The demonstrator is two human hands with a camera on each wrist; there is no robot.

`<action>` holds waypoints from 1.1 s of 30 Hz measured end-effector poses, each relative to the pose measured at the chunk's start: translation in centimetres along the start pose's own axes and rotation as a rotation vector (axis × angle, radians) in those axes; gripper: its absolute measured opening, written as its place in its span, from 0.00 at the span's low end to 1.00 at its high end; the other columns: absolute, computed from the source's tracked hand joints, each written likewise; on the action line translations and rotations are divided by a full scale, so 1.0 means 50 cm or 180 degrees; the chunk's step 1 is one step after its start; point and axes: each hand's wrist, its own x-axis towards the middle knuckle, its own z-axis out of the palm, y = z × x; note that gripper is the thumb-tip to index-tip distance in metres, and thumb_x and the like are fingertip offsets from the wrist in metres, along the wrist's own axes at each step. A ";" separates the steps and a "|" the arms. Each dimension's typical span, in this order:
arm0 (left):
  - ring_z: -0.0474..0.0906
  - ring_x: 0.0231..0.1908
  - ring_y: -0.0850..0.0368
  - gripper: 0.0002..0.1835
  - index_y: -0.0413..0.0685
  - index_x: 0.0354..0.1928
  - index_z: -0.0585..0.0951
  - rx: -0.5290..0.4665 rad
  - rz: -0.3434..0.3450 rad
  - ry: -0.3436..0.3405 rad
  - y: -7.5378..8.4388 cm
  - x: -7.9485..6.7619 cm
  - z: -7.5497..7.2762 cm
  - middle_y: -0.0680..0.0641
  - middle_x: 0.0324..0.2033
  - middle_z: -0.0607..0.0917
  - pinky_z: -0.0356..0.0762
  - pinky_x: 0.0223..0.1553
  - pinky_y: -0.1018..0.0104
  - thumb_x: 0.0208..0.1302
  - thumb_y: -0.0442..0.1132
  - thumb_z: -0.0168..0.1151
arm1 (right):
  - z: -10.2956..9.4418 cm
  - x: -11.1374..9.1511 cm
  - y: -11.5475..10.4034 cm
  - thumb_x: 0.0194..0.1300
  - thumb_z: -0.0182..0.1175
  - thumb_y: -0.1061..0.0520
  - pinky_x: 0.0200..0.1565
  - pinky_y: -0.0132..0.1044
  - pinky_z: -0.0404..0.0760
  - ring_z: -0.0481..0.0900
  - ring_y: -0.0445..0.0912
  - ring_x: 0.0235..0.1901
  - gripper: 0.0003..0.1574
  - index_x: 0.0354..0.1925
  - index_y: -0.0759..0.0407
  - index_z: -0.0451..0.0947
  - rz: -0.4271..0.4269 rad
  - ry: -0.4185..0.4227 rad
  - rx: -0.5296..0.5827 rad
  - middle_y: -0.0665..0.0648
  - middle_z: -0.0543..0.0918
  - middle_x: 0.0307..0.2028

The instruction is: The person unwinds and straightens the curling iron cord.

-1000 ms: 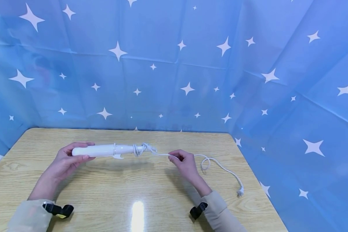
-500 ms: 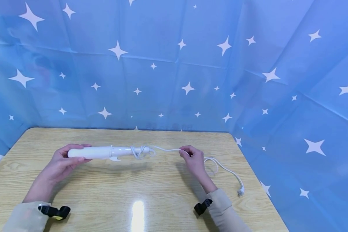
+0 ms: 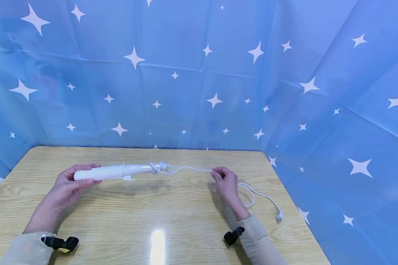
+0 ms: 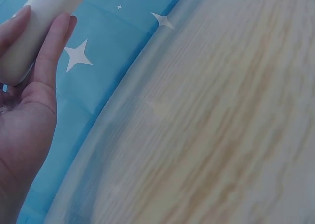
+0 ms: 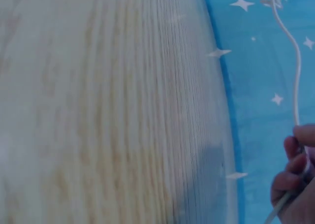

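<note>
Person's left hand [image 3: 67,187] is gripping a glossy white wand-shaped appliance [image 3: 112,172] above the pale wood-grained table [image 3: 142,213]; a thin white cord [image 3: 199,169] is looping round the appliance's narrow end, and the right hand [image 3: 227,185] is pinching it farther along.

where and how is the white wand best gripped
Probably by the thick left end, coming from the left, where the left hand holds it: the white wand tapers rightward to where the cord wraps round it, and a small tab juts near its middle.
</note>
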 end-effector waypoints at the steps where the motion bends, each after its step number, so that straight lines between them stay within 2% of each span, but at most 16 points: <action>1: 0.80 0.59 0.48 0.31 0.33 0.57 0.82 -0.0011 -0.0004 -0.0011 -0.001 0.000 -0.001 0.38 0.59 0.83 0.81 0.56 0.50 0.64 0.06 0.38 | -0.001 0.001 0.003 0.65 0.70 0.63 0.24 0.28 0.71 0.72 0.41 0.24 0.02 0.37 0.62 0.88 0.0016 -0.0074 -0.0007 0.52 0.83 0.25; 5: 0.80 0.59 0.47 0.32 0.33 0.57 0.82 -0.0020 -0.0017 -0.0015 -0.001 0.000 -0.003 0.37 0.59 0.82 0.81 0.56 0.50 0.64 0.06 0.38 | -0.008 -0.001 0.013 0.67 0.68 0.63 0.26 0.28 0.73 0.75 0.43 0.27 0.03 0.39 0.62 0.88 0.0058 -0.0486 -0.0004 0.52 0.84 0.28; 11: 0.79 0.59 0.48 0.32 0.35 0.58 0.83 0.0037 -0.0096 -0.0002 0.002 -0.002 -0.004 0.39 0.59 0.82 0.81 0.56 0.51 0.65 0.07 0.38 | -0.018 -0.007 0.014 0.73 0.63 0.61 0.27 0.32 0.80 0.82 0.54 0.30 0.09 0.45 0.66 0.87 0.0012 -0.1017 0.0125 0.59 0.87 0.33; 18: 0.79 0.59 0.48 0.33 0.33 0.57 0.82 -0.0054 -0.0080 -0.0099 0.000 0.002 -0.003 0.38 0.60 0.82 0.79 0.57 0.50 0.63 0.05 0.36 | -0.013 -0.009 -0.006 0.73 0.63 0.62 0.35 0.32 0.82 0.83 0.45 0.38 0.11 0.49 0.67 0.85 -0.0192 -0.1079 0.0072 0.54 0.88 0.38; 27: 0.80 0.57 0.48 0.31 0.33 0.56 0.83 0.0092 -0.0083 -0.0024 0.000 0.005 0.001 0.39 0.59 0.83 0.80 0.56 0.51 0.64 0.06 0.38 | 0.019 -0.016 -0.049 0.74 0.61 0.63 0.49 0.39 0.86 0.82 0.57 0.48 0.16 0.57 0.70 0.80 -0.0421 -0.1347 0.0383 0.64 0.86 0.48; 33: 0.80 0.57 0.49 0.31 0.36 0.56 0.83 0.0154 -0.0117 0.0045 0.000 0.003 0.003 0.40 0.58 0.83 0.82 0.56 0.52 0.65 0.07 0.40 | 0.041 -0.017 -0.061 0.74 0.61 0.63 0.50 0.37 0.86 0.83 0.54 0.49 0.16 0.57 0.66 0.81 -0.0490 -0.1384 0.0461 0.61 0.87 0.49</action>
